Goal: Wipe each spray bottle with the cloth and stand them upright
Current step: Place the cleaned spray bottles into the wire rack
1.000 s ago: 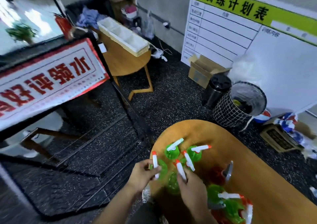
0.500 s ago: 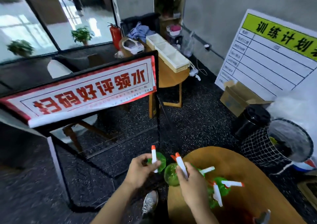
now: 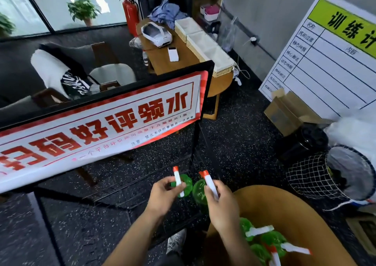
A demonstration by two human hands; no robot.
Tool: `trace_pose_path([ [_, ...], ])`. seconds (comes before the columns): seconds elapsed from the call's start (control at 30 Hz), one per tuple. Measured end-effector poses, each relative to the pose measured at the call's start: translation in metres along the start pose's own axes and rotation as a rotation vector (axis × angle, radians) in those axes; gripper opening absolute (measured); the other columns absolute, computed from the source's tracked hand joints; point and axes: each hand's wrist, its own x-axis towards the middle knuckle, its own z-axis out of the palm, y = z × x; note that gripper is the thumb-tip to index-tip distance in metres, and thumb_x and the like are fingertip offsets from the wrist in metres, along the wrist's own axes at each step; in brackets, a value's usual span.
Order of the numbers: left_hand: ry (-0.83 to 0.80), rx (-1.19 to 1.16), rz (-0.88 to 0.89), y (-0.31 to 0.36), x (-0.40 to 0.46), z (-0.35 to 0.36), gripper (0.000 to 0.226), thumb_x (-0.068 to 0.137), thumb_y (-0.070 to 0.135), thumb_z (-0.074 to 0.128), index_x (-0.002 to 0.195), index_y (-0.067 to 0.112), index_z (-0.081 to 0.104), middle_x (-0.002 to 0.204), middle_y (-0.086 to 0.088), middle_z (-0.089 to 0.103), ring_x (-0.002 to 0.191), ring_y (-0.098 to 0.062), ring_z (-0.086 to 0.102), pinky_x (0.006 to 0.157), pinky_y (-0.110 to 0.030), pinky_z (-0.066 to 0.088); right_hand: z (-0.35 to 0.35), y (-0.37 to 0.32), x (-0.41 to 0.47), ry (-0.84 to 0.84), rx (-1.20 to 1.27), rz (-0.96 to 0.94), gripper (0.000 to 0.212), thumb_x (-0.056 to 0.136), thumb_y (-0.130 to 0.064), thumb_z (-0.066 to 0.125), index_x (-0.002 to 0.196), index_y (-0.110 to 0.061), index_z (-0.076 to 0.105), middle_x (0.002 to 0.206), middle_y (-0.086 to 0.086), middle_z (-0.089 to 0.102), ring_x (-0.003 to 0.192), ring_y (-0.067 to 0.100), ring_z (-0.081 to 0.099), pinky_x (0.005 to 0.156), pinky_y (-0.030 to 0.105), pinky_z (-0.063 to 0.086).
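My left hand (image 3: 162, 196) grips a green spray bottle (image 3: 186, 182) with a white, red-tipped nozzle, held in the air over the dark floor. My right hand (image 3: 220, 204) grips a second green spray bottle (image 3: 198, 189) by its white head, just right of the first and left of the table edge. Several more green spray bottles (image 3: 270, 240) stand on the wooden table (image 3: 295, 215) at the lower right. No cloth is in view.
A black metal rack with a red-and-white banner (image 3: 97, 127) stands in front of me. A mesh bin (image 3: 317, 176), a black bin (image 3: 305, 141) and a cardboard box (image 3: 284, 113) sit to the right. My shoe (image 3: 176, 243) shows below.
Both hands lifted their bottles off the table and carried them left, out past its edge. The view swung up and left, so the table slid to the lower right.
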Motion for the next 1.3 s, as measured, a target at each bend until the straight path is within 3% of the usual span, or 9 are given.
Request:
trace_pose_path([
  [0.17, 0.043, 0.058, -0.083, -0.012, 0.044, -0.01, 0.014, 0.091, 0.023, 0.086, 0.102, 0.017, 0.081, 0.096, 0.0, 0.083, 0.087, -0.015, 0.075, 0.079, -0.025, 0.054, 0.025, -0.01, 0.04, -0.012, 0.02, 0.033, 0.027, 0.106, -0.041, 0.055, 0.13, -0.034, 0.065, 0.104, -0.008, 0.066, 0.088, 0.011, 0.061, 0.073, 0.034, 0.045],
  [0.3, 0.085, 0.045, -0.152, -0.022, 0.067, -0.014, 0.011, 0.092, 0.018, 0.086, 0.101, 0.018, 0.08, 0.092, -0.005, 0.082, 0.079, -0.025, 0.065, 0.076, -0.035, 0.048, 0.048, -0.017, 0.059, -0.013, -0.008, 0.068, 0.032, 0.109, -0.035, 0.05, 0.137, -0.028, 0.062, 0.105, 0.0, 0.062, 0.094, 0.021, 0.062, 0.075, 0.033, 0.04],
  [0.4, 0.101, 0.024, -0.187, -0.024, 0.078, -0.016, 0.01, 0.092, 0.015, 0.085, 0.1, 0.015, 0.079, 0.095, -0.014, 0.081, 0.079, -0.025, 0.06, 0.076, -0.037, 0.044, 0.059, -0.025, 0.067, 0.005, 0.001, 0.093, 0.032, 0.11, -0.032, 0.049, 0.138, -0.023, 0.061, 0.108, 0.004, 0.061, 0.097, 0.026, 0.064, 0.076, 0.036, 0.044],
  [0.53, 0.1, -0.008, -0.223, -0.028, 0.091, -0.022, 0.02, 0.09, 0.026, 0.088, 0.105, 0.019, 0.078, 0.092, -0.015, 0.081, 0.08, -0.027, 0.056, 0.076, -0.044, 0.042, 0.069, -0.031, 0.079, 0.026, 0.002, 0.112, 0.033, 0.111, -0.027, 0.049, 0.142, -0.02, 0.059, 0.121, 0.009, 0.06, 0.103, 0.028, 0.065, 0.08, 0.035, 0.046],
  [0.77, 0.078, 0.178, -0.148, -0.025, 0.096, -0.028, 0.016, 0.099, 0.029, 0.078, 0.108, 0.017, 0.074, 0.082, -0.007, 0.081, 0.058, -0.019, 0.048, 0.047, -0.025, 0.035, 0.085, -0.043, 0.092, 0.057, 0.007, 0.126, 0.033, 0.111, -0.021, 0.049, 0.142, -0.02, 0.059, 0.126, 0.006, 0.058, 0.092, 0.016, 0.059, 0.076, 0.028, 0.041],
  [1.0, 0.11, 0.21, -0.114, -0.022, 0.094, -0.025, 0.013, 0.1, 0.03, 0.076, 0.107, 0.021, 0.07, 0.087, -0.016, 0.078, 0.049, -0.011, 0.046, 0.043, -0.02, 0.035, 0.102, -0.05, 0.105, 0.035, 0.063, 0.133, 0.033, 0.111, -0.022, 0.049, 0.142, -0.021, 0.059, 0.122, 0.007, 0.059, 0.097, 0.025, 0.064, 0.078, 0.036, 0.051],
  [1.2, 0.1, 0.213, -0.089, -0.019, 0.093, -0.025, 0.009, 0.101, 0.031, 0.075, 0.101, 0.026, 0.068, 0.081, -0.011, 0.078, 0.046, -0.01, 0.043, 0.043, -0.022, 0.034, 0.104, -0.051, 0.114, 0.007, 0.108, 0.138, 0.034, 0.111, -0.021, 0.049, 0.144, -0.021, 0.058, 0.125, 0.006, 0.059, 0.103, 0.025, 0.063, 0.079, 0.033, 0.046],
  [1.3, 0.108, 0.213, -0.078, -0.022, 0.092, -0.025, 0.011, 0.099, 0.033, 0.077, 0.1, 0.027, 0.069, 0.078, -0.002, 0.078, 0.056, -0.017, 0.05, 0.05, -0.026, 0.037, 0.103, -0.052, 0.113, 0.0, 0.116, 0.142, 0.034, 0.111, -0.023, 0.049, 0.143, -0.022, 0.058, 0.125, 0.005, 0.058, 0.103, 0.024, 0.064, 0.079, 0.033, 0.048],
])
